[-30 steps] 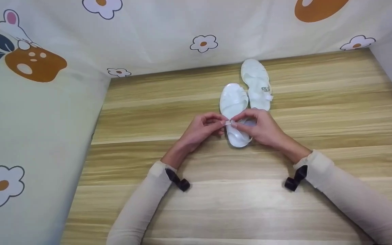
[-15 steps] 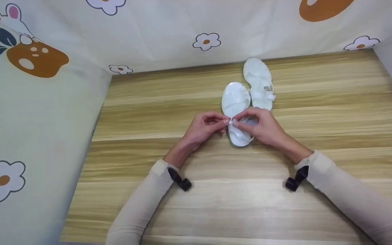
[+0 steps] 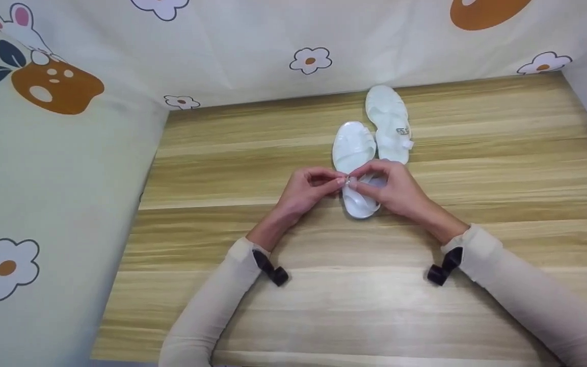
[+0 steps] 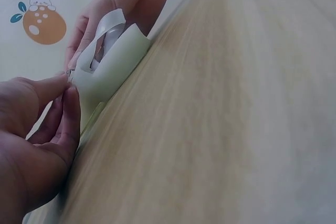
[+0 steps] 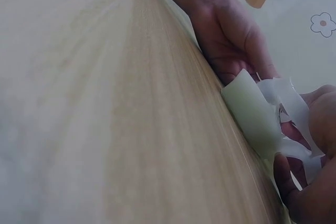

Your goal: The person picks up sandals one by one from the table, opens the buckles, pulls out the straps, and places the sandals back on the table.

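Two white sandals lie on the wooden tabletop in the head view. The nearer sandal (image 3: 353,145) has its heel end toward me. Over its middle, my left hand (image 3: 303,192) pinches one part of the ankle strap between thumb and index finger. My right hand (image 3: 394,189) pinches the strap at its small metal buckle (image 3: 348,180), fingertips almost meeting the left ones. The pale heel cup (image 4: 118,69) and raised strap stand between the hands in the left wrist view. In the right wrist view the heel cup (image 5: 251,114) shows too; fingers partly hide the buckle.
The second sandal (image 3: 386,109) lies behind and to the right, with its toe near the back wall (image 3: 242,66). A printed cloth wall (image 3: 69,193) stands on the left. Wooden tabletop (image 3: 354,306) extends around the hands.
Both hands stay at the strap. The fingertips have drawn closer together, and less of the strap shows between them. The whole head view has shifted slightly.
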`<state>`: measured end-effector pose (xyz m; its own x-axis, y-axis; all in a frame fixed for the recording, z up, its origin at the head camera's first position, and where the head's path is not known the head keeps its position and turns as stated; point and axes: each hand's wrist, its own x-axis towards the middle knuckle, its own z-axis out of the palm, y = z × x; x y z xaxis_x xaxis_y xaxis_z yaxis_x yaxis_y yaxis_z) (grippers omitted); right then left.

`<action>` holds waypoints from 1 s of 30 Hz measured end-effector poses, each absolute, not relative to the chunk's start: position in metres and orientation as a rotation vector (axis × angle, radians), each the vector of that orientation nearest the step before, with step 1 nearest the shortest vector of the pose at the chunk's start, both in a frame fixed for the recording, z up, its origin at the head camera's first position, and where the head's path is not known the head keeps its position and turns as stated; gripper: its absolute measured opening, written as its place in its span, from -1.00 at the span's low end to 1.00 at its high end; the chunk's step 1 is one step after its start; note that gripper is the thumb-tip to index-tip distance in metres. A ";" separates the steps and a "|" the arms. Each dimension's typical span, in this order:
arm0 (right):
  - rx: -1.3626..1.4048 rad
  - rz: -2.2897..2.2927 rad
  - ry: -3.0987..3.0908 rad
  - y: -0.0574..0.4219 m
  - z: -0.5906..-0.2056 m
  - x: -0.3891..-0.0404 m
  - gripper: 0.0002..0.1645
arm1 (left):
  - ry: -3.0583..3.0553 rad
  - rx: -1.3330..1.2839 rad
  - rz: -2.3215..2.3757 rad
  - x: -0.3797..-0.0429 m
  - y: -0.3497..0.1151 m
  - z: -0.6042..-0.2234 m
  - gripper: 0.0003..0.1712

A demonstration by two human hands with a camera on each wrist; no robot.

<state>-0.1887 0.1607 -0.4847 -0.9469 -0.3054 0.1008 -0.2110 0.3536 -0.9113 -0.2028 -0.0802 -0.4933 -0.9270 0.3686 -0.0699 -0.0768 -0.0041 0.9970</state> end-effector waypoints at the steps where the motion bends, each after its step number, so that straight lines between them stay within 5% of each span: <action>1: -0.482 -1.671 2.510 0.161 -0.485 -0.189 -0.78 | 1.966 0.301 2.002 -0.203 -0.080 -0.493 -0.76; 30: -0.506 -1.700 2.455 0.168 -0.485 -0.191 -0.82 | 2.123 0.531 1.827 -0.202 -0.078 -0.490 -0.70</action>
<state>-0.1908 0.1678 -0.4853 -0.9381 -0.3330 0.0958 -0.2068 0.3163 -0.9258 -0.2019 -0.0777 -0.4897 -0.8902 0.4551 0.0209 0.0885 0.1277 0.9879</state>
